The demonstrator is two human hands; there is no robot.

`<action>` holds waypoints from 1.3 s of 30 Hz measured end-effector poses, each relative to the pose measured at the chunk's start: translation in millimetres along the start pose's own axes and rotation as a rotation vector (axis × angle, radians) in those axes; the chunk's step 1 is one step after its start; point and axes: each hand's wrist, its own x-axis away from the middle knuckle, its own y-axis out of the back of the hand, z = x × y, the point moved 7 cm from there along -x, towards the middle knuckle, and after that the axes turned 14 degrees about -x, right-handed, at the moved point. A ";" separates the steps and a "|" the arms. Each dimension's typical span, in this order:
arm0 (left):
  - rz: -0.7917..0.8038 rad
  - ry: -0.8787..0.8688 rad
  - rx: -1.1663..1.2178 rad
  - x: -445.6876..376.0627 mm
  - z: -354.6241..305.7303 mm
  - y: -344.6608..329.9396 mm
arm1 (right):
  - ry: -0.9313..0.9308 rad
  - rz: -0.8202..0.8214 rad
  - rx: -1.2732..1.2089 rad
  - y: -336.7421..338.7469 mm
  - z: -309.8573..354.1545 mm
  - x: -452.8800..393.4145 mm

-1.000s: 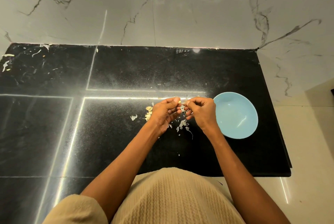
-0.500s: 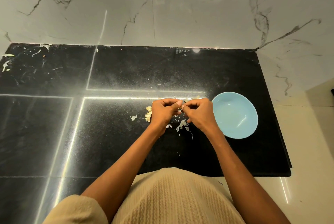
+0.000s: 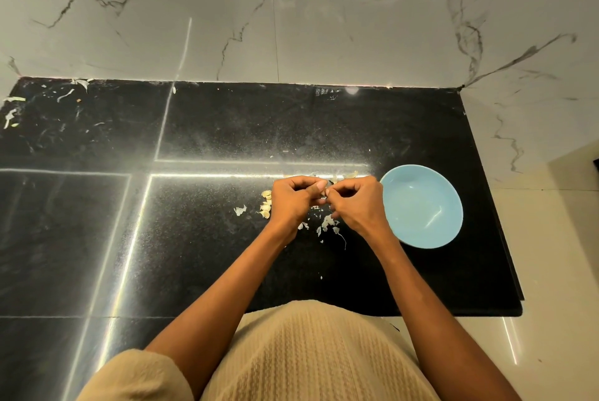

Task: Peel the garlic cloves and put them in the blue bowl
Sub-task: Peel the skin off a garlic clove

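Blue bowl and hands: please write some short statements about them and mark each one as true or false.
1. The blue bowl holds no peeled cloves. True.
2. The bowl stands beside the left hand. False: it stands beside the right hand.
3. Both hands pinch one garlic clove between them. True.
4. Peel scraps lie on the black counter. True.
5. The hands are above the bowl. False: they are beside it, above the counter.

One blue bowl (image 3: pixel 421 206), two hands, several scattered garlic cloves (image 3: pixel 266 204)
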 end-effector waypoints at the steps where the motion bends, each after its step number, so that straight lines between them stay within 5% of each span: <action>1: 0.007 0.004 0.014 0.3 -0.6 0.1 | -0.026 -0.005 -0.034 0.5 -2.8 -0.6; 7: 0.021 0.004 0.054 0.0 -0.9 -0.3 | -0.143 0.008 -0.210 -0.1 -16.1 -2.2; 28: 0.081 -0.080 -0.090 -2.7 -4.8 -3.1 | -0.114 0.048 -0.093 0.8 -6.4 -1.7; 39: 0.158 0.002 0.163 -3.7 3.1 -3.9 | -0.212 -0.015 -0.297 4.8 -9.3 -1.4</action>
